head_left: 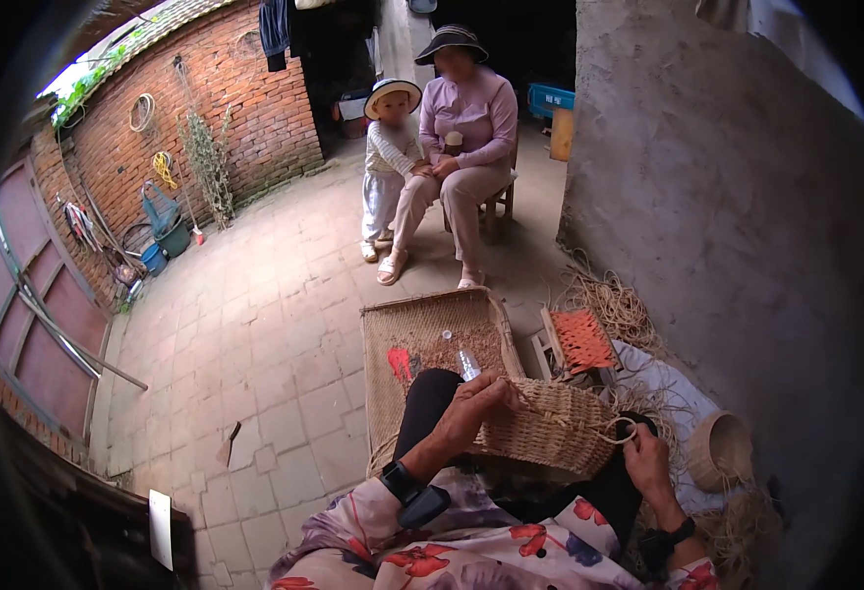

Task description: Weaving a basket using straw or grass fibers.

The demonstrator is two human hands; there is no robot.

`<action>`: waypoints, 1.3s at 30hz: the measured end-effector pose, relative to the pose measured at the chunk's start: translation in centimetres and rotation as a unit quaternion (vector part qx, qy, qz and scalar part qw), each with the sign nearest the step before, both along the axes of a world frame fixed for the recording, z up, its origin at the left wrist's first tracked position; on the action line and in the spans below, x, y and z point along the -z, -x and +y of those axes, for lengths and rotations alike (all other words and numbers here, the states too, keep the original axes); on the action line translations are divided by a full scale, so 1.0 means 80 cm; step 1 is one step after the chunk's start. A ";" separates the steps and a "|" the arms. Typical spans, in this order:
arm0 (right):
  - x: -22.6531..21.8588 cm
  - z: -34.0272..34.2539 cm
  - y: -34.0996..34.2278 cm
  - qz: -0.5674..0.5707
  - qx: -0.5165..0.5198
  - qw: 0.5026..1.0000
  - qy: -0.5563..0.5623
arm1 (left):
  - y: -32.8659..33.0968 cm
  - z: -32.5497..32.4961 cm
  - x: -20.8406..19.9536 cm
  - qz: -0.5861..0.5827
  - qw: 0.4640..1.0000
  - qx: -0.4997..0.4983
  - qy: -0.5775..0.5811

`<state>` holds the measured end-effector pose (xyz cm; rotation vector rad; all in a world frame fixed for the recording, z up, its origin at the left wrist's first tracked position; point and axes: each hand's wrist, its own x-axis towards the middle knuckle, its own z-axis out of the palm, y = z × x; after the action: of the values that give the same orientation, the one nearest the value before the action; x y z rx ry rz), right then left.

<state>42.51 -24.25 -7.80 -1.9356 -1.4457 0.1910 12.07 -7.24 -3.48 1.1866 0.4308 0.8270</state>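
Woven basket (pixel 555 425), straw-coloured.
Left hand (pixel 473 405) gripping one end; right hand (pixel 647 458) pinching looped strand (pixel 622 420); round basket (pixel 704 448) beside right hand.

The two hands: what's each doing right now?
Left hand: closed, holding the edge of the woven piece.
Right hand: closed, pinching a looped strand.

That basket (pixel 550 423) is straw-tan in woven rows, the blouse (pixel 466 562) here pale with a red-and-navy floral print, the stool seat (pixel 581 341) orange, the far shirt (pixel 491 110) lilac, the brick wall (pixel 245 88) rusty red.
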 end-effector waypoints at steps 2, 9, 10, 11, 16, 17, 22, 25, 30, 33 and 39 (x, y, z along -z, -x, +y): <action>0.024 0.014 -0.012 -0.055 -0.053 0.992 -0.099 | -0.005 0.003 0.011 -0.046 0.998 0.008 0.034; 0.032 0.059 -0.021 0.150 -0.047 0.983 -0.092 | -0.001 0.004 0.025 -0.105 0.989 0.048 0.090; 0.030 0.063 -0.019 0.199 -0.069 0.973 -0.093 | -0.001 0.004 0.026 -0.108 0.989 0.050 0.089; 0.029 0.067 -0.016 0.253 -0.090 0.959 -0.089 | -0.002 0.005 0.027 -0.110 0.988 0.057 0.088; 0.032 0.076 -0.009 0.403 -0.121 0.903 -0.090 | -0.004 0.006 0.034 -0.137 0.985 0.090 0.056; 0.034 0.078 -0.009 0.428 -0.112 0.893 -0.086 | -0.004 0.007 0.034 -0.136 0.985 0.093 0.056; 0.052 0.075 -0.003 0.305 -0.008 0.936 -0.176 | -0.001 0.006 0.036 -0.116 0.988 0.085 0.055; 0.059 0.073 0.001 0.124 0.027 0.966 -0.225 | 0.000 0.005 0.037 -0.106 0.989 0.079 0.063; 0.055 0.072 0.006 0.024 0.003 0.964 -0.264 | 0.001 0.003 0.035 -0.104 0.989 0.076 0.067; 0.048 0.071 0.010 -0.006 0.007 0.966 -0.258 | 0.004 0.002 0.032 -0.082 0.992 0.063 0.067; 0.042 0.068 0.013 -0.018 0.016 0.965 -0.262 | 0.003 -0.001 0.028 -0.077 0.993 0.054 0.072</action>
<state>41.48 -18.82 -11.17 -1.5299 -1.3207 -0.2249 11.85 -7.32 -5.76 0.9962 0.2918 0.7759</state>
